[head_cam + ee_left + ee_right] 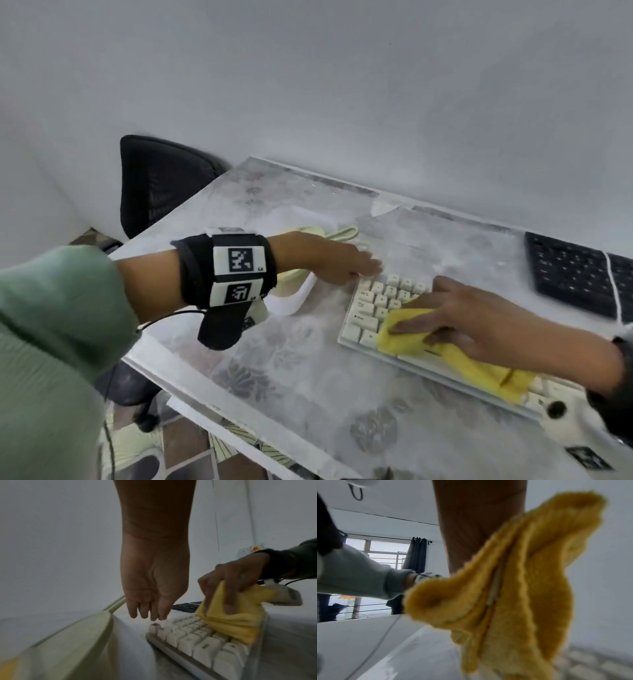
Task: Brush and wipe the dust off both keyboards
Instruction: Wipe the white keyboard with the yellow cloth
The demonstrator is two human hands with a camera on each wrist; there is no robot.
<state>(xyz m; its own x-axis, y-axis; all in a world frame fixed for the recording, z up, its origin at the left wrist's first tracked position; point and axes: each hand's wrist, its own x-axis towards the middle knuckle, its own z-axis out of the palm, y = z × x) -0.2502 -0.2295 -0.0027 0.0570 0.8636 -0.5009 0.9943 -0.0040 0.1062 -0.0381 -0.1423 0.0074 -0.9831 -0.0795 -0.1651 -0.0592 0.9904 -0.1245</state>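
Yellow cloth (pixel 445 346) on a cream keyboard (pixel 370 308); black keyboard (pixel 575 277) beyond; grey counter (pixel 308 377) (faded flower print); black chair (pixel 161 181); green sleeve (pixel 51 342).

A cream keyboard (pixel 383 308) lies flat, a crumpled yellow cloth (pixel 445 349) draped across its keys, a black keyboard (pixel 579 274) well apart behind it.

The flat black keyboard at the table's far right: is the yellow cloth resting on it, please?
No, the yellow cloth lies on the cream keyboard under the right hand.

Home workspace, desk (pixel 308 383) under floral plastic cover, mesh office chair (pixel 161 185), curtained window (pixel 385 550), patterned floor tiles (pixel 191 455)
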